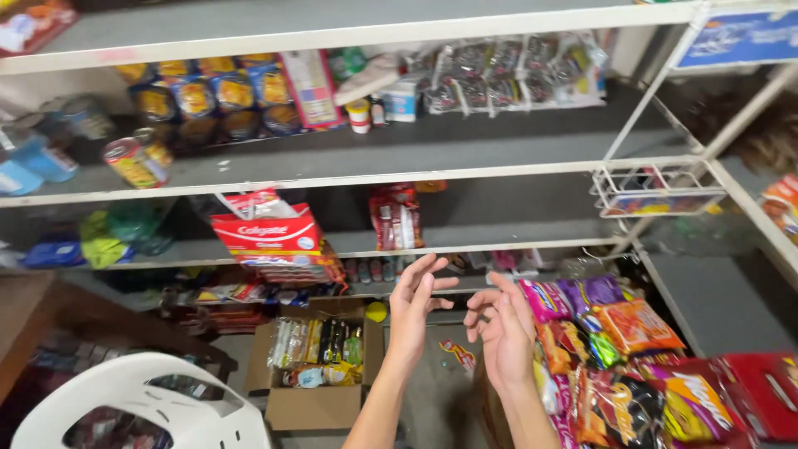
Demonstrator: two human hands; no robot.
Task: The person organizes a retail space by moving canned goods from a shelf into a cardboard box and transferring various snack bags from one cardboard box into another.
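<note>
My left hand (418, 301) is raised in front of the shelves with its fingers spread and nothing in it. Just to its right, my right hand (501, 324) is also up, fingers loosely curled and apart, empty. The two hands are close together but do not touch. Behind them runs a low grey shelf (499, 244) with small red packets (396, 216) above the hands. Hanging snack bags (619, 328) in purple, orange and red are right beside my right hand.
A red and white carton (268, 233) hangs on the left. Cans (133, 162) and blue-yellow packs (212, 96) fill the upper shelf. A cardboard box (320, 370) of goods sits on the floor, a white plastic chair (141, 407) at lower left, a wire basket (657, 189) at right.
</note>
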